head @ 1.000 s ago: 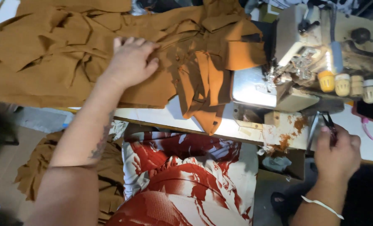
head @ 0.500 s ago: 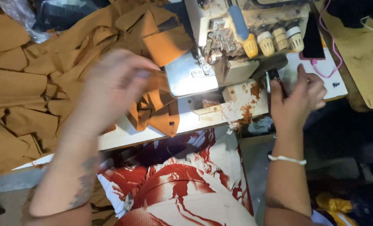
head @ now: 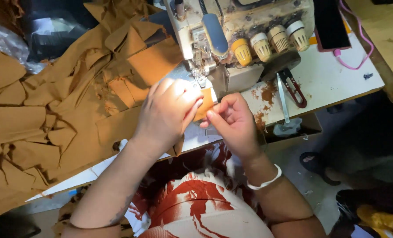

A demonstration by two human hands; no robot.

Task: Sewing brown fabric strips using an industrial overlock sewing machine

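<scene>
a heap of mustard-brown cut fabric pieces (head: 51,114) covers the left of the white tabletop (head: 333,79). the left hand (head: 168,114) lies flat, fingers spread, pressing a small orange-brown fabric piece (head: 205,103) just before the cream overlock sewing machine (head: 236,35). the right hand (head: 232,121) pinches that piece's near edge. further right lie metal thread snips with red handles (head: 289,88).

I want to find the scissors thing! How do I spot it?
Start at the big sewing machine on the white table. Just right of it, below the row of yellow knobs, lies the thread snips: the only metal tool there, with dark red handles.
</scene>
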